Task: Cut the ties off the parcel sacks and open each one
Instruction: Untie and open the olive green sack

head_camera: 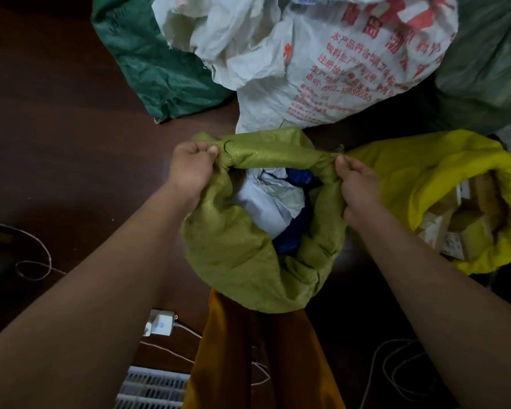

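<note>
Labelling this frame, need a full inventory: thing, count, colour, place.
olive sack: 1, olive green, centre, mouth open, rim rolled down
parcels: several, white and blue, inside olive sack
yellow sack: 1, yellow, right, open, boxes inside
white sack: 1, white with red print, top centre
green sack: 1, dark green, top left
grey sack: 1, grey-green, top right
adapter: 1, white, floor, bottom left of centre
cords: several, pale, floor left and bottom
grille: 1, white, bottom edge
left hand: grip on sack rim, left side
right hand: grip on sack rim, right side
</note>
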